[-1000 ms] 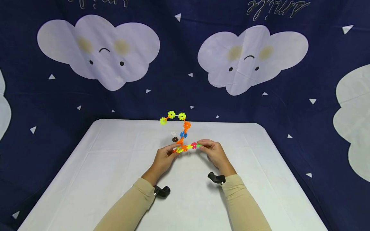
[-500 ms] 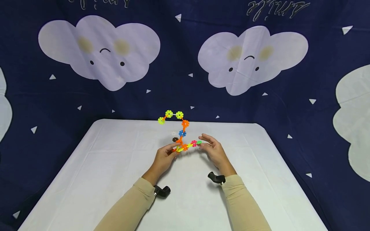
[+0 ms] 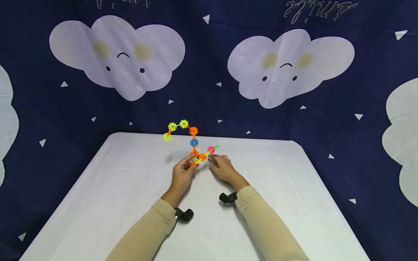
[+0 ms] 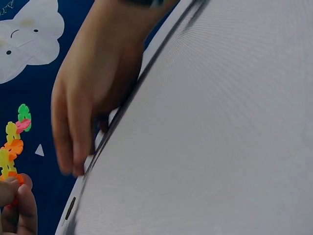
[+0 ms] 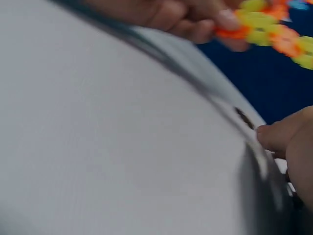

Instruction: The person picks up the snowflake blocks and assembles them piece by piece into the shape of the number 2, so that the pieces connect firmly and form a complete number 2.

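My left hand pinches the lower end of a chain of notched plastic discs, snowflake-style building pieces. From that end one branch climbs through orange and blue discs and curves over to yellow ones. A shorter branch leads right to a pink disc and a green disc. My right hand is low over the table beside the short branch, fingers bent downward and nothing visibly held. A dark disc lies on the table near its fingers in the right wrist view.
A white table spreads under both hands. Behind it hangs a dark blue cloth with cloud prints. Black camera mounts sit on both wrists.
My right hand has let go of the green disc and moved left and lower, toward the table. The chain, held in my left hand, has shifted left and turned.
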{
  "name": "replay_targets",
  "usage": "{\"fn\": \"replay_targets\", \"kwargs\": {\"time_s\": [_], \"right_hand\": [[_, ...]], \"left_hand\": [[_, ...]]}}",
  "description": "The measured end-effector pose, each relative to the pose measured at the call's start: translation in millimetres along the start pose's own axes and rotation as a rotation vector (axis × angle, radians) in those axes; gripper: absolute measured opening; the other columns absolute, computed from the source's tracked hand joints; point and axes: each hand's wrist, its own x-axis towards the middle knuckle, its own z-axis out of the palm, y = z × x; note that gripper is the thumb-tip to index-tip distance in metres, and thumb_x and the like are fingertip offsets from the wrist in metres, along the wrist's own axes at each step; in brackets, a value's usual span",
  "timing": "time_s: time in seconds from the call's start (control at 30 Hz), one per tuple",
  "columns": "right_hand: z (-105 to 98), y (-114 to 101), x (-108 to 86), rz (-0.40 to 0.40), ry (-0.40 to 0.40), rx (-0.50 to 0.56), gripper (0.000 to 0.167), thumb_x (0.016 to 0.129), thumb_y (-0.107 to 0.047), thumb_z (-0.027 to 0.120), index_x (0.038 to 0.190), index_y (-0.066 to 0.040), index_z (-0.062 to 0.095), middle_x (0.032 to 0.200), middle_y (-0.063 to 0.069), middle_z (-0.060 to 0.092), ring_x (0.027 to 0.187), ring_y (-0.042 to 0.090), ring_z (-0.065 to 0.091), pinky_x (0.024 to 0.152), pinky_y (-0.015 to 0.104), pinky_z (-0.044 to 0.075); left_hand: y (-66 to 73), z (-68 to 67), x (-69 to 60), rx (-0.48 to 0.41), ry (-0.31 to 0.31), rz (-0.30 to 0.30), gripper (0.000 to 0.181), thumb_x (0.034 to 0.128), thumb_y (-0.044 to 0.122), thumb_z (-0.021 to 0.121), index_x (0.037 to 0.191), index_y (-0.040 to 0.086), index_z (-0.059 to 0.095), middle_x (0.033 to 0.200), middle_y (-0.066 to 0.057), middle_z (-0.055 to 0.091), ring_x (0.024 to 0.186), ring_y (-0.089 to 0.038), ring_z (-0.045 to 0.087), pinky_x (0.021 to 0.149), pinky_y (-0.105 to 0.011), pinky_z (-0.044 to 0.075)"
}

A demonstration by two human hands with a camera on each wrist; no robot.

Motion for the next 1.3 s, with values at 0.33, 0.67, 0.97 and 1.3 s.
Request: {"fn": "replay_targets", "kwargs": {"time_s": [0.33, 0.67, 0.97, 1.3], "right_hand": [[27, -22, 29.3, -0.025, 0.116, -0.273, 0.024, 0.104, -0.022, 0.070, 0.115, -0.002, 0.075, 0.114, 0.013, 0.075, 0.116, 0.033, 0.064, 0.095, 0.054, 0.037], [21, -22, 25.5, -0.024, 0.130, 0.101, 0.022, 0.093, -0.005, 0.080, 0.114, -0.001, 0.076, 0.106, 0.010, 0.077, 0.108, 0.028, 0.069, 0.105, 0.048, 0.044], [12, -1, -1.5, 0.067, 0.249, 0.358, 0.018, 0.098, 0.002, 0.072, 0.115, -0.002, 0.076, 0.111, 0.008, 0.074, 0.099, 0.021, 0.069, 0.088, 0.033, 0.057], [-25, 26, -32.6, 0.231, 0.567, 0.799, 0.024, 0.099, 0.008, 0.067, 0.123, 0.010, 0.072, 0.114, 0.022, 0.073, 0.092, 0.024, 0.074, 0.080, 0.025, 0.061]], "left_hand": [[-0.2, 4.8, 1.2, -0.028, 0.010, -0.002, 0.044, 0.0928, -0.019, 0.069, 0.132, 0.000, 0.072, 0.133, -0.013, 0.068, 0.084, -0.027, 0.064, 0.066, -0.022, 0.058], [0.0, 3.5, 2.3, -0.005, -0.006, 0.004, 0.047, 0.0926, -0.021, 0.067, 0.133, 0.004, 0.073, 0.140, -0.011, 0.065, 0.087, -0.030, 0.066, 0.067, -0.024, 0.059], [-0.7, 2.4, -0.2, -0.008, -0.015, 0.002, 0.047, 0.0935, -0.022, 0.065, 0.134, 0.001, 0.071, 0.142, -0.016, 0.063, 0.094, -0.038, 0.073, 0.068, -0.029, 0.060], [1.3, 1.6, -0.8, 0.027, -0.052, -0.024, 0.045, 0.0930, -0.018, 0.069, 0.133, 0.002, 0.072, 0.134, -0.012, 0.069, 0.086, -0.037, 0.069, 0.064, -0.024, 0.057]]}}
